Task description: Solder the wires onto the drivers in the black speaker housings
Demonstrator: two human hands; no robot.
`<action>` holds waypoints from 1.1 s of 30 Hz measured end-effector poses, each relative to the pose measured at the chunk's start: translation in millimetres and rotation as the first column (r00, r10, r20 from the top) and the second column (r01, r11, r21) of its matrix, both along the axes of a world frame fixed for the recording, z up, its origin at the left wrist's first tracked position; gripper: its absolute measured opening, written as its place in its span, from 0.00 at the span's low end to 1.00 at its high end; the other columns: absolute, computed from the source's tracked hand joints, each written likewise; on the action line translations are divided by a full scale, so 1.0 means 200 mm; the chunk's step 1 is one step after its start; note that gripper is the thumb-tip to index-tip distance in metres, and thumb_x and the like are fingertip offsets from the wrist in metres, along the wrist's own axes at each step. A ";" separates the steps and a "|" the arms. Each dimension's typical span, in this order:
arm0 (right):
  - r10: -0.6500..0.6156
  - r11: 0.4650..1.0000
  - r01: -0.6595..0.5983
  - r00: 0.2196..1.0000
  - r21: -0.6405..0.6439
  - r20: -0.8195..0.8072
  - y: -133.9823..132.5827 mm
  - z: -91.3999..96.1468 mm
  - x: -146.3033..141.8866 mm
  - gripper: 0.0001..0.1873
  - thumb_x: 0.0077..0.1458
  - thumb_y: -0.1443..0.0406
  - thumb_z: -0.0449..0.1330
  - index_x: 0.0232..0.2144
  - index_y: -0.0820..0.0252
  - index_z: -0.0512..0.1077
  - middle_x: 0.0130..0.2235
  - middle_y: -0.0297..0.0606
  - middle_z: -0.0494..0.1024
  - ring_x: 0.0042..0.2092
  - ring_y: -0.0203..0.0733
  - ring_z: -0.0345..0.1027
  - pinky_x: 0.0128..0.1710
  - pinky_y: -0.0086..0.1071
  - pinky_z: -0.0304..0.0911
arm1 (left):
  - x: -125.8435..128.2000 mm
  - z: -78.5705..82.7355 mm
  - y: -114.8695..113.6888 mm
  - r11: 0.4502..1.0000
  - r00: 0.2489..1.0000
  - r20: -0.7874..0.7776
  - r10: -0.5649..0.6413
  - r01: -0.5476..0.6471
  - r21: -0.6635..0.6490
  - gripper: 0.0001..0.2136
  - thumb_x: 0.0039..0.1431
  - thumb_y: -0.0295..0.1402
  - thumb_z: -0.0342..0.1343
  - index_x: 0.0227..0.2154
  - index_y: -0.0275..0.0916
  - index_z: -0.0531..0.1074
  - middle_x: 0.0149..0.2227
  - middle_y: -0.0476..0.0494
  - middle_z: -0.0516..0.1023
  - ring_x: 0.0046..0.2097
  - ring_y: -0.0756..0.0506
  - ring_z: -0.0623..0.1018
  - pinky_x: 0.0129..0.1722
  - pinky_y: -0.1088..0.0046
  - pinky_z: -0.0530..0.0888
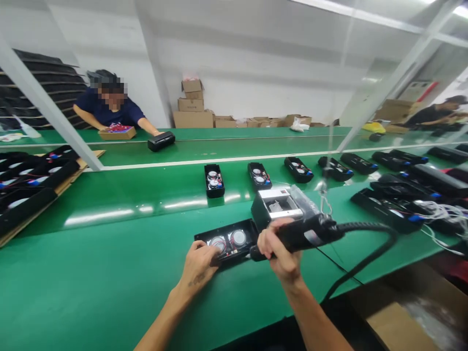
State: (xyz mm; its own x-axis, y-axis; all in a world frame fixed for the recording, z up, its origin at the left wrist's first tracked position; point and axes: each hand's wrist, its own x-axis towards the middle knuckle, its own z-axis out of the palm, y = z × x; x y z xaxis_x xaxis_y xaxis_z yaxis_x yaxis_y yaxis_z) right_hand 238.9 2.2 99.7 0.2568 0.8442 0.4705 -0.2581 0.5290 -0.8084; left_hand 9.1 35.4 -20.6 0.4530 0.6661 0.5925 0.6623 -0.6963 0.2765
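A black speaker housing [249, 231] with two round speaker drivers lies on the green bench in front of me. My left hand [199, 264] is closed on its near left corner, thumb and fingers against the edge. In my right hand [281, 251] is a black electric screwdriver [313, 235], tilted nearly level. Its nose is beside the housing's right end; whether it touches cannot be made out. A hook and cord hold the screwdriver from above, and a thick cable [369, 228] loops from its back. Just behind stands a black box with a white top [261, 214], resembling a screw feeder.
Several open speaker housings [214, 181] stand along the belt [175, 183]. More housings and white cables [442, 212] crowd the right side. Stacked housings [25, 200] lie on cardboard at left. Across the bench a person [122, 109] touches a black housing [161, 141].
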 end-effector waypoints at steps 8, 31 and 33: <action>0.174 0.985 -0.174 0.984 -0.013 0.043 0.03 -0.10 -0.33 0.11 0.65 0.62 0.64 0.45 0.52 0.66 0.22 0.21 0.64 0.21 0.32 0.60 0.23 0.31 0.59 | 0.01 0.00 -0.02 0.996 1.000 0.009 0.001 0.000 -0.086 0.08 0.56 0.22 0.57 0.33 0.43 0.73 0.29 0.51 0.81 0.30 0.46 0.78 0.45 0.63 0.70; -0.531 0.755 0.591 0.805 0.285 -0.264 0.17 0.28 0.20 0.14 0.59 0.62 0.66 0.44 0.51 0.66 0.23 0.20 0.64 0.22 0.33 0.58 0.28 0.32 0.63 | 0.00 -0.03 0.02 1.000 1.000 0.007 -0.006 0.006 -0.020 0.09 0.53 0.22 0.58 0.33 0.44 0.72 0.27 0.53 0.81 0.30 0.46 0.77 0.46 0.62 0.71; -0.646 0.687 0.667 0.743 0.288 -0.177 0.26 0.25 0.33 0.17 0.56 0.58 0.69 0.41 0.52 0.66 0.25 0.22 0.69 0.26 0.35 0.65 0.35 0.36 0.67 | -0.01 -0.02 0.02 1.000 1.000 -0.010 -0.011 0.011 -0.001 0.08 0.52 0.22 0.57 0.32 0.44 0.71 0.27 0.54 0.81 0.30 0.46 0.76 0.45 0.63 0.71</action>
State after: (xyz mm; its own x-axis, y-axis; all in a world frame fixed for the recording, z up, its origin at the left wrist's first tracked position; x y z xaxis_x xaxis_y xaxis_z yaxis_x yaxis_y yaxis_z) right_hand 305.0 53.4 150.4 0.7229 0.2582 0.6409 0.2135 0.7987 -0.5626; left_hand 7.5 39.7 -24.0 0.4659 0.6619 0.5872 0.6572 -0.7032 0.2712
